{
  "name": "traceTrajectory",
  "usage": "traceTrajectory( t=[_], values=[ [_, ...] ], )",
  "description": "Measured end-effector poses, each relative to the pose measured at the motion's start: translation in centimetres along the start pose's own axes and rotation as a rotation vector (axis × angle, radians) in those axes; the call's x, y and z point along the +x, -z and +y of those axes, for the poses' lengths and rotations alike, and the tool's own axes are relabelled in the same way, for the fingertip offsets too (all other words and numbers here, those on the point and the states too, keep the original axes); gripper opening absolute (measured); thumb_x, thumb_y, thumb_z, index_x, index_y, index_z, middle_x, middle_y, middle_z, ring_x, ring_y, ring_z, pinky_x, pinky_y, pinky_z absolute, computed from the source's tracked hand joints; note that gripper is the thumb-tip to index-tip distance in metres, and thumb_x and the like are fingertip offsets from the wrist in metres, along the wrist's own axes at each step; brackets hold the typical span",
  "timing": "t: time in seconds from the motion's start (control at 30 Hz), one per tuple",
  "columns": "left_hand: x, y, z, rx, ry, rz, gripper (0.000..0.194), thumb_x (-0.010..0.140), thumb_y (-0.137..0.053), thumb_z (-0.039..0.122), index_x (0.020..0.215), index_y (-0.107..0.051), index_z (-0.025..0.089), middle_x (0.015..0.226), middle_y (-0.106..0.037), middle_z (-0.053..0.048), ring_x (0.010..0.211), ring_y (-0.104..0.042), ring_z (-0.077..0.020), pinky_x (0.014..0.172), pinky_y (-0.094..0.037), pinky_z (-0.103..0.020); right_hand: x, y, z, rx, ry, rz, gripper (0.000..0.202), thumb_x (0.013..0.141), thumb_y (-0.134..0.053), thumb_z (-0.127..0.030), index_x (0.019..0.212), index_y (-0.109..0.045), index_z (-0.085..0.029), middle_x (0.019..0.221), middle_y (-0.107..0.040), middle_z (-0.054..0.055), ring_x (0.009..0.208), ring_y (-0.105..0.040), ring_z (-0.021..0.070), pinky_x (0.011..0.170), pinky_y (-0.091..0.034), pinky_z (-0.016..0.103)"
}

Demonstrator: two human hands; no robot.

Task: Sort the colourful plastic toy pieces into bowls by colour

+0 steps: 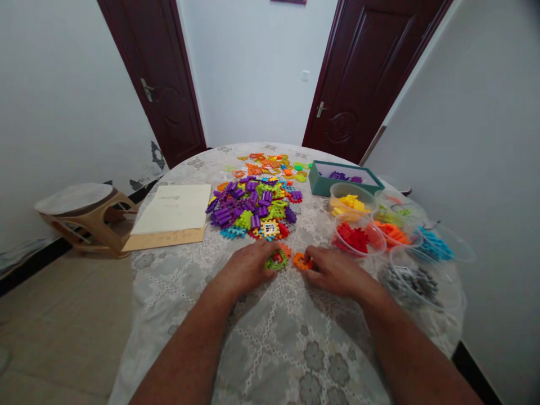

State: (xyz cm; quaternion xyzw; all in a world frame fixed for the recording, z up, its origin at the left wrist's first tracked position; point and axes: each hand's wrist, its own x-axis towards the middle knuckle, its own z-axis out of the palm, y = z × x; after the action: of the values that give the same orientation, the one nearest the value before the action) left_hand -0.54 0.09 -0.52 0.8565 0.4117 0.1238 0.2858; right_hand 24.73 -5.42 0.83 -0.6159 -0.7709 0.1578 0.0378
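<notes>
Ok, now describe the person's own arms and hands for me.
The left hand and right hand are both ungloved. The left forearm and right forearm are bare to the picture's edge: no sleeve, watch or bracelet shows. The fingers are too small to rule out a ring.

There are one left hand (pixel 252 264), one right hand (pixel 337 271), two doors (pixel 371 73), one wall switch (pixel 305 75), one teal box (pixel 319 185), one stool (pixel 78 199), six clear bowls (pixel 371 247), and plastic pieces (pixel 248 199) too many to count.

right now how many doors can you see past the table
2: one dark red door at back left, another at back right, with white wall between. The table hides some lower parts.
</notes>
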Motion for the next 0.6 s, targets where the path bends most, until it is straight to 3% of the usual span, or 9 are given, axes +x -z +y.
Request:
traceTrajectory(
  t=[0.13, 0.3, 0.6],
  values=[
    [-0.1, 0.3, -0.1, 0.051, -0.009, -0.023, 0.058, 0.083, -0.070, 0.019, 0.139, -0.058, 0.029, 0.145, -0.064, -0.008, 0.132, -0.060, -0.0280, 0.112, -0.044, -0.043, 0.5, 0.7, 0.8, 0.018, -0.080, 0.089, 0.020, 0.101, -0.045, -0.027, 0.091, -0.061, -0.019, 0.082, -0.068, 0.007, 0.074, -0.061, 0.0184, 0.064, -0.029, 0.028],
    [-0.4, 1.2, -1.3, 0.147, 0.007, 0.028, 0.050, 0.087, -0.064, 0.018, 0.136, -0.060, 0.028, 0.142, -0.065, -0.008, 0.130, -0.060, -0.0262, 0.110, -0.046, -0.040, 1.3, 0.0, 1.4, 0.062, -0.130, 0.216, 0.021, 0.101, -0.042, -0.026, 0.086, -0.055, -0.020, 0.074, -0.062, 0.003, 0.069, -0.055, 0.0163, 0.063, -0.026, 0.029],
    [0.1, 1.2, -1.8, 0.373, 0.080, 0.199, 0.042, 0.090, -0.061, 0.019, 0.132, -0.062, 0.020, 0.134, -0.066, -0.014, 0.122, -0.062, -0.0296, 0.105, -0.048, -0.042, 2.1, -1.6, 0.9, 0.443, -0.025, 0.190, 0.029, 0.100, -0.042, -0.034, 0.075, -0.049, -0.023, 0.070, -0.057, -0.001, 0.071, -0.055, 0.0166, 0.064, -0.034, 0.027]
  ],
)
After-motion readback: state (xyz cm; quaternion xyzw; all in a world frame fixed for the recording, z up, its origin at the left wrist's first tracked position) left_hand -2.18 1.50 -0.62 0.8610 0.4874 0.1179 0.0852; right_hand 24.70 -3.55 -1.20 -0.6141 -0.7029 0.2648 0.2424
